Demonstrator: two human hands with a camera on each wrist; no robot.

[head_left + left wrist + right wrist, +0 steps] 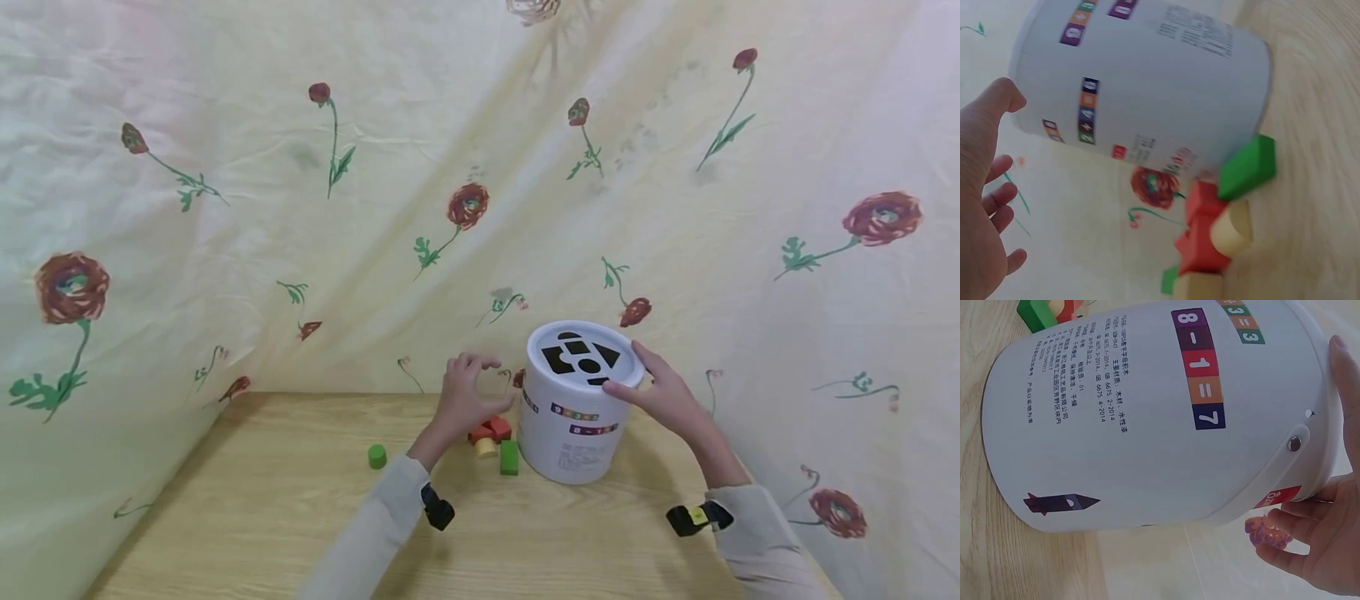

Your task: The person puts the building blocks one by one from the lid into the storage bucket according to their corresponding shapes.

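Observation:
A white shape-sorter bucket (573, 442) stands upright on the wooden table. Its lid (555, 333) has several dark cut-outs, among them a triangle and a circle. My right hand (663, 396) grips the lid's rim from the right, thumb at the front and fingers round the far side. To the left of the bucket my left hand (468, 396) is raised, thumb and fingers curved apart with nothing between them. Below and behind it lie red blocks (1207, 240), a pale wooden cylinder (1233, 228) and a green rectangular block (509, 457) close by the bucket's base.
Farther left on the table (285, 500) sits a green cylinder block (377, 456). A flower-printed cloth (405, 250) hangs behind the table and along both sides. Another pale block (1199, 286) lies among the pile in the left wrist view.

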